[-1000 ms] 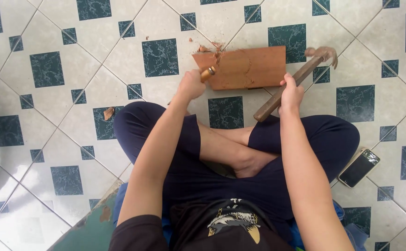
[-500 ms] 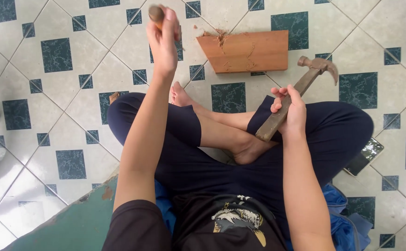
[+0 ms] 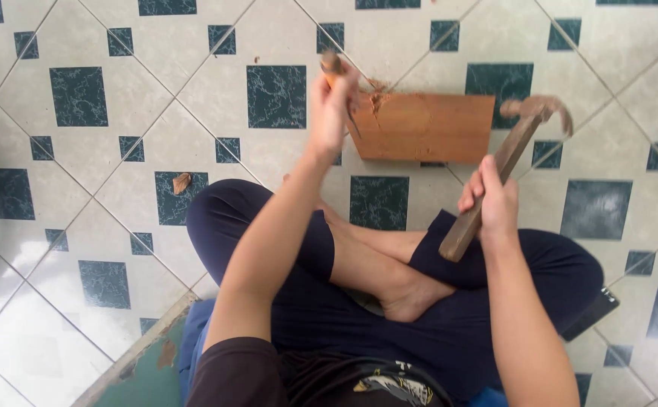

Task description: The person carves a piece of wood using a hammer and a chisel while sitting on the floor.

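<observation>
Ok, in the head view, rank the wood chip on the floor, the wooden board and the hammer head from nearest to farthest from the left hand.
From the left hand, which grips a chisel:
1. Wooden board, just to its right, by the chisel's blade.
2. Wood chip, on the tile floor down to its left.
3. Hammer head, far right, past the board.

1. One screen shows: a phone [image 3: 590, 315] lies on the tiled floor at the lower right of the frame, just beside the person's right knee. It is a flat dark rectangle, and its black screen is unlit. The leg hides a part of it, so only one end can be seen.
2. A printed design [image 3: 389, 386] is on the front of the dark shirt, at the bottom centre of the frame. It is yellow and white, and too small to tell more.
3. No packages or signs show in the picture.
</observation>
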